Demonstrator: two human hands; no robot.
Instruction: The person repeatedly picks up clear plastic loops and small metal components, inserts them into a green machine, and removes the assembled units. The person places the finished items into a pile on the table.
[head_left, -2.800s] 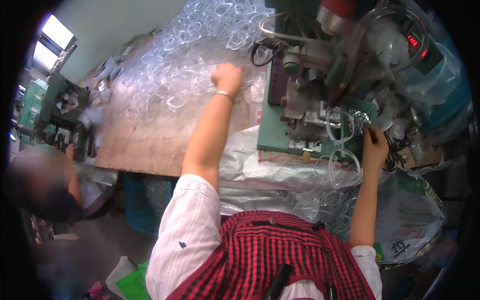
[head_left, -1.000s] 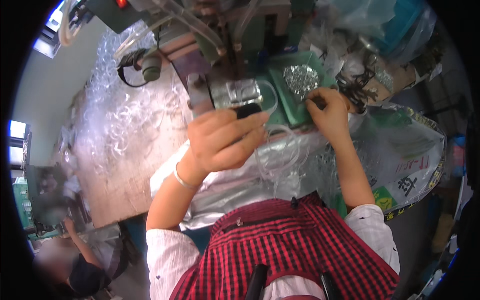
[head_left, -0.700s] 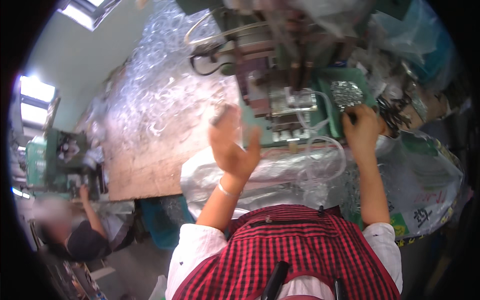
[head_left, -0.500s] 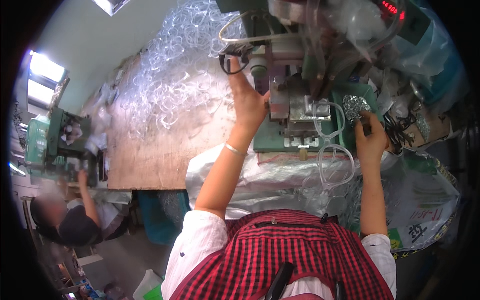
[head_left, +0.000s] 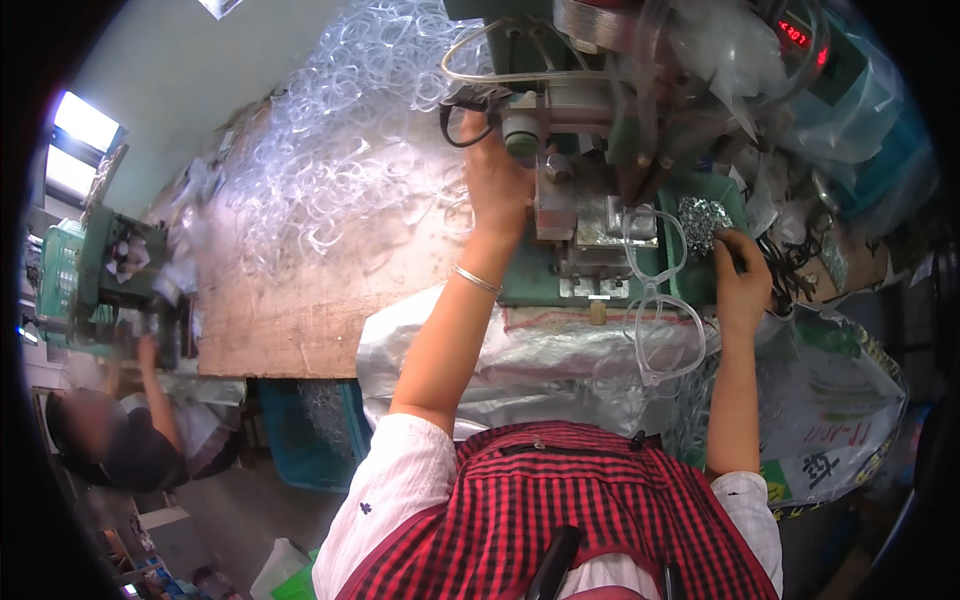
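– The right hand (head_left: 744, 280), what's it doing?
– It curls at the near edge of a heap of small, shiny silver metal pieces (head_left: 702, 218), thumb and forefinger tips close together; I can't tell whether they pinch one.
– Where's that heap?
– In a green, straight-sided tray (head_left: 702, 284) at the right of the green metal bench machine (head_left: 525, 288).
– And the clear plastic two-ringed frame (head_left: 652, 291)?
– One ring is at the machine's front, near the tray; the other extends past its near edge, above silvery sheeting (head_left: 400, 335).
– The left hand (head_left: 496, 195)?
– At the machine's left side, fingertips partly hidden by a black cable (head_left: 446, 128); whether they grip, I can't tell.
– Farther out?
– Left of the machine, clear curved plastic pieces (head_left: 340, 150) cover part of a brown wooden tabletop (head_left: 285, 325).
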